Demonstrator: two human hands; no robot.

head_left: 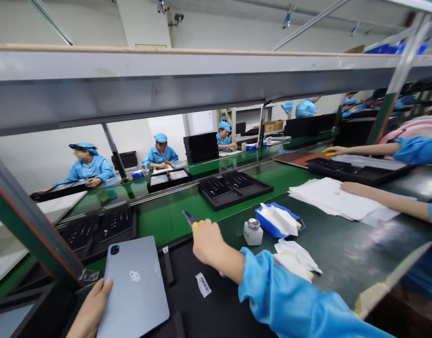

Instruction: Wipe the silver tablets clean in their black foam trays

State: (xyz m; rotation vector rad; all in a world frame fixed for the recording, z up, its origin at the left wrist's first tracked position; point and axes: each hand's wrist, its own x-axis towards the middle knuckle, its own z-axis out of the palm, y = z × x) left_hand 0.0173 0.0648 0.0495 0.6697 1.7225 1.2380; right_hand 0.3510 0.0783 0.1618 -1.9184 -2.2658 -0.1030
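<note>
My left hand [92, 305] grips the left edge of a blue-grey tablet [136, 286], thumb on its back. The tablet's camera and a pale logo face up. Out over the green belt, my right hand [210, 241] is closed on a dark, narrow, flat-ended piece [189, 218]; its exact kind I cannot make out. Yellow covers show on the fingertips. Beneath and between both hands is a black tray [223, 310] bearing a barcode label [203, 285] and a dark strip [168, 266].
Right of my right hand stand a small pump bottle [253, 232] and a blue box [281, 220] of white wipes, with crumpled wipes [296, 256] beside them. Black trays [235, 188] lie on the belt [162, 211]. A co-worker's hand [360, 188] rests on white sheets [335, 199]. A shelf beam [201, 89] crosses overhead.
</note>
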